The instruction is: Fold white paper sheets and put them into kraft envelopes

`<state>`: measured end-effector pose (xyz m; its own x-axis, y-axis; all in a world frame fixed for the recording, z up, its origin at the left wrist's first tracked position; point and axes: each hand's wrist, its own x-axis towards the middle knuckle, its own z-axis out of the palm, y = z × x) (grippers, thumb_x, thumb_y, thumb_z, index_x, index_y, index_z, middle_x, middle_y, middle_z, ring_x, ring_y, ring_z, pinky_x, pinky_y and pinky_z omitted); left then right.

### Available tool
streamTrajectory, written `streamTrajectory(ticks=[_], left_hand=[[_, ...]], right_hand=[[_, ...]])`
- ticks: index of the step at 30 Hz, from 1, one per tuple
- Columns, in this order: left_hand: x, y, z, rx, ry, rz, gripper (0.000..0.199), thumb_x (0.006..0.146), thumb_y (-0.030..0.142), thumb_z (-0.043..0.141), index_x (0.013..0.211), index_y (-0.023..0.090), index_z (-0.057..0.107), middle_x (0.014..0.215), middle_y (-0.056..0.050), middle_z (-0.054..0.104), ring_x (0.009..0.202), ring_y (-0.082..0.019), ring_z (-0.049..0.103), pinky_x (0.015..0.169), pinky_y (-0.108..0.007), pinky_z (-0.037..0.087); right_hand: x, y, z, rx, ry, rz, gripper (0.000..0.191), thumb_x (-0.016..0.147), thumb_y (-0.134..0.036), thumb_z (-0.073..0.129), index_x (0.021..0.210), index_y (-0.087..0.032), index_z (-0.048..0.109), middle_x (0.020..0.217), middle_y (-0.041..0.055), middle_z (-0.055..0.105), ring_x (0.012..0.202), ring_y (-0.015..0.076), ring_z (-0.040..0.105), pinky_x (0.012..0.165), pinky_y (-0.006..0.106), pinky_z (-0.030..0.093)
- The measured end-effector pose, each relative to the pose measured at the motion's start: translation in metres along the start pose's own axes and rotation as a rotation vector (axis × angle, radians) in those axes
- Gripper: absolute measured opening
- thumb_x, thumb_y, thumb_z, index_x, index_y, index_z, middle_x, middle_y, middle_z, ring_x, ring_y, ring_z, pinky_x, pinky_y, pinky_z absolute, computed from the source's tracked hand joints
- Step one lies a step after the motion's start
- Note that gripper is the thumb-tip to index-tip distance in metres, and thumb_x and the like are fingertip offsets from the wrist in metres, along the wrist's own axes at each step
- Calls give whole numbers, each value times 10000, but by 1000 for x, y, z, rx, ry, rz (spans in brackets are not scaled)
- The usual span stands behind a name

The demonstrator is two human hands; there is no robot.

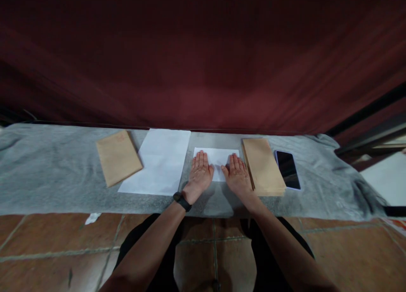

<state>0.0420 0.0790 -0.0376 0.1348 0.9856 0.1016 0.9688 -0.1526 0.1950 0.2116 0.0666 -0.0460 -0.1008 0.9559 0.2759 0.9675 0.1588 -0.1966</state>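
A small white sheet of paper (pixel 218 156), which looks folded, lies flat before me on the grey cloth. My left hand (pixel 201 173) presses on its left part with the fingers stretched out. On its right part rests my right hand (pixel 237 174), also flat and open. Just right of that hand is a stack of brown paper envelopes (pixel 264 165). Left of my left hand lie large white paper sheets (pixel 161 161). Another brown envelope (pixel 118 157) sits at their left edge, slightly turned. What lies beneath my palms is hidden.
A phone (pixel 288 169) with a dark screen lies right of the envelope stack. Grey cloth (pixel 57 165) covers the narrow table. Behind it hangs a dark red curtain (pixel 203 72). A white scrap (pixel 92 218) lies on the tiled floor (pixel 57 235).
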Motion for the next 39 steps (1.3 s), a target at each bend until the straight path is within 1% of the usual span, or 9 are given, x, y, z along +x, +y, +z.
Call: streamTrajectory(ticks=[5,8,11,13,16,19,23,30,39], left_hand=[[-4,-5,-2,9,60,-97,650,963,270,331,1543,-23,297,1599,-244,321,1525,-326,243,1233,-543,231],[-2,-5,-7,24,85,-136,638,971,280,325,1512,-58,344,1575,-268,356,1513,-341,273,1229,-537,244],[2,-1,-14,31,99,-86,619,991,287,306,1508,-52,356,1586,-248,354,1517,-318,269,1247,-497,224],[6,5,-16,10,90,-8,602,1004,287,289,1524,-12,348,1604,-207,346,1524,-284,259,1254,-468,224],[11,14,-12,-25,36,118,573,1016,268,258,1526,27,363,1610,-168,356,1528,-245,255,1252,-441,247],[17,20,-3,-23,-9,180,563,1019,244,237,1527,41,364,1615,-149,355,1534,-231,234,1257,-438,236],[24,20,4,-7,-24,175,564,1015,217,222,1537,39,345,1624,-154,333,1538,-222,218,1260,-438,224],[28,16,0,-1,-18,145,562,1015,217,221,1537,50,348,1631,-149,317,1539,-234,214,1260,-457,203],[23,9,1,-1,14,70,579,1032,352,331,1555,104,331,1642,-160,290,1535,-274,233,1254,-507,178]], right_hand=[[-3,1,1,9,30,12,675,1056,-465,311,1524,18,364,1546,278,399,1431,371,414,1144,532,364],[-2,1,-3,2,41,31,661,1058,-432,310,1512,46,368,1539,293,400,1438,375,402,1151,531,355],[4,-1,-9,6,15,29,641,1061,-400,316,1505,60,372,1557,292,371,1468,363,357,1181,513,319],[10,-4,-11,40,-18,-13,616,1063,-390,313,1521,18,369,1579,260,354,1495,339,313,1194,511,299],[20,-9,-9,111,-77,-92,563,1069,-353,272,1543,-64,368,1601,196,352,1516,280,279,1207,506,281],[28,-15,-4,163,-114,-111,553,1074,-335,218,1532,-83,399,1596,164,379,1515,241,284,1222,481,261],[36,-20,2,185,-133,-82,582,1079,-362,168,1495,-82,464,1573,153,424,1493,236,329,1229,460,239],[38,-21,4,99,-130,-79,572,1078,-359,202,1487,-66,476,1585,157,401,1485,268,337,1231,455,220],[30,-7,13,-1,-16,-64,591,1072,-393,272,1516,-27,408,1576,221,385,1462,318,371,1186,503,296]])
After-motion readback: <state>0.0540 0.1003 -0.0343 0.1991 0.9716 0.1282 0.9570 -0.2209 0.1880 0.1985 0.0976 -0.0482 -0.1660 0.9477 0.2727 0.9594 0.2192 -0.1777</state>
